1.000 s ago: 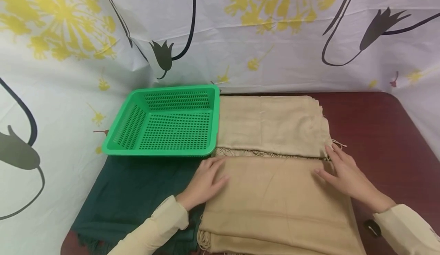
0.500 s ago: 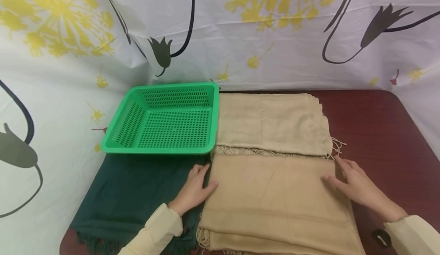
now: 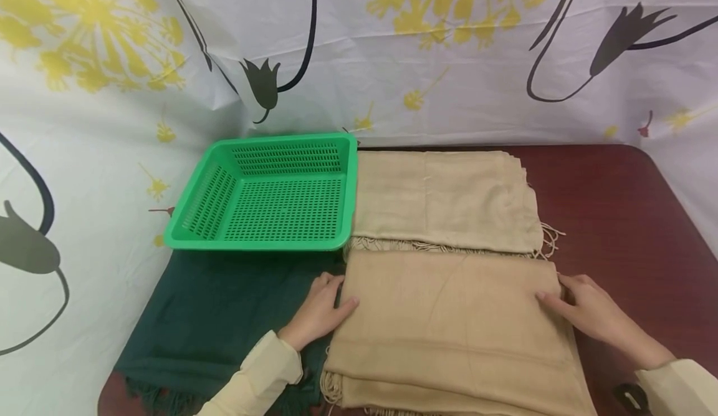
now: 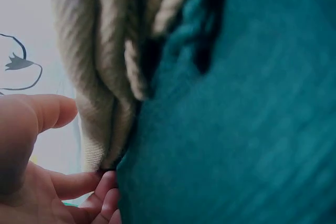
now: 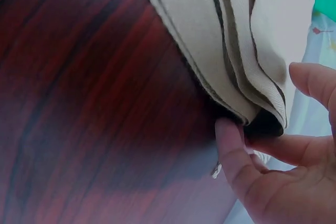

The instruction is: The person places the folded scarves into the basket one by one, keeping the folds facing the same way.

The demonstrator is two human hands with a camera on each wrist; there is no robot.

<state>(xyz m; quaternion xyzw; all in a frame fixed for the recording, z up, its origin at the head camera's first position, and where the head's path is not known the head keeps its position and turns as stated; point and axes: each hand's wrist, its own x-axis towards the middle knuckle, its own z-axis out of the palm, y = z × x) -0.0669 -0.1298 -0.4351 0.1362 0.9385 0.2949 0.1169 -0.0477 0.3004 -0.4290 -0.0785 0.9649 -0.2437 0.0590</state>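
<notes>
A folded tan shawl [image 3: 449,316] with fringed ends lies flat at the front of the table. My left hand [image 3: 318,313] grips its left edge near the far corner, thumb on top and fingers curled at the side of the layers, against the dark green shawl [image 3: 224,316]. At the opposite edge my right hand [image 3: 589,310] grips the same tan shawl, thumb over the top layer. In the right wrist view, the fingers [image 5: 231,140] tuck beneath the stacked folds [image 5: 247,51]. The left wrist view shows the thumb [image 4: 58,109] beside the thick tan folds [image 4: 102,77].
A green plastic basket [image 3: 350,204] stands at the back left, over the far part of the green shawl. Behind the front shawl lies a lighter beige folded shawl [image 3: 449,198]. The dark red table [image 3: 606,216] shows at right. Flower-printed white cloth [image 3: 477,104] hangs behind.
Both hands have moved outward from on top of the tan shawl to its side edges. The right hand has also come nearer, and the shawl's far right corner has straightened outward.
</notes>
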